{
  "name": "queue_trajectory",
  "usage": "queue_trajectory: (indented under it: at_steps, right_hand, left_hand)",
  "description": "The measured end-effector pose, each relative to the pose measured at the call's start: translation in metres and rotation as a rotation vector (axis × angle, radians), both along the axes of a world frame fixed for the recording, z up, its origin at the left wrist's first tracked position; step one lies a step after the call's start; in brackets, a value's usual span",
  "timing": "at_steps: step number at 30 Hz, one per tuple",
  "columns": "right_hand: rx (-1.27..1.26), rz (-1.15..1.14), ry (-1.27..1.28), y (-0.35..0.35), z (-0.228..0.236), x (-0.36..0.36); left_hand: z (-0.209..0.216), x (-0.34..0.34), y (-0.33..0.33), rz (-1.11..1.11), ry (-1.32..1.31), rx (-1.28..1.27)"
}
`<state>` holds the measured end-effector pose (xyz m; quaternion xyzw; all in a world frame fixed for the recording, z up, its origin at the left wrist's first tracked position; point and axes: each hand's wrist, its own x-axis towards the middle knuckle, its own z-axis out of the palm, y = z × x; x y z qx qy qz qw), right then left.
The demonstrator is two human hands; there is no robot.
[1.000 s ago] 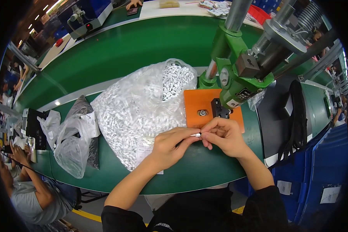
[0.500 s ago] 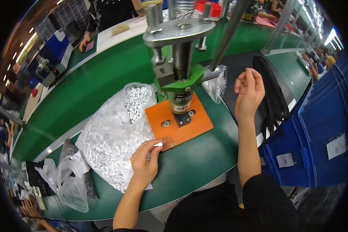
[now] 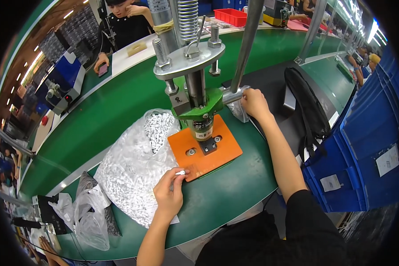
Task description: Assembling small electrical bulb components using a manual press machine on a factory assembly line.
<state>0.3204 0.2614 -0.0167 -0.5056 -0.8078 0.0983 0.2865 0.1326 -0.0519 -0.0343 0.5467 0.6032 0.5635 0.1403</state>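
Observation:
Between the thumb and fingers of my left hand is a small white plastic part, held at the front left corner of an orange plate. The plate lies under a hand press with a green head; a small black fixture block sits on it beneath the ram. My right hand is closed at a clear plastic bag, right beside the press's lever hub. Its fingertips are partly hidden, so I cannot tell what they grip.
A large clear bag of white parts lies left of the press. Farther left are grey and clear bags. A black bag and blue bins stand on the right. Across the green divider, a person sits near a red tray.
My right hand has moved left and down from above the black mat to the clear bag by the lever hub. My left hand keeps the white part near the plate's corner.

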Motion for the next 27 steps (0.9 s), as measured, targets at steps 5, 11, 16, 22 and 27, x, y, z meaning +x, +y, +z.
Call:
queue_trajectory:
  at_steps: [5,11,16,22,27]
  right_hand:
    - [-0.002,-0.094,-0.049,0.007,-0.005,0.001]
    - [-0.093,0.122,0.097,0.023,-0.010,0.021]
    - [-0.108,0.024,0.028,0.012,-0.008,0.013]
    - [-0.051,0.020,0.204,0.006,-0.002,0.017]
    - [-0.002,0.023,0.300,0.008,0.000,0.021]
  left_hand:
    - [-0.001,0.000,0.002,0.003,-0.007,-0.014]
    - [0.002,0.002,0.003,0.016,-0.036,-0.026]
    - [0.002,0.002,0.002,0.005,-0.005,-0.036]
    - [0.004,0.001,0.003,0.013,0.001,-0.031]
    - [0.003,0.001,0.005,0.019,0.019,-0.006]
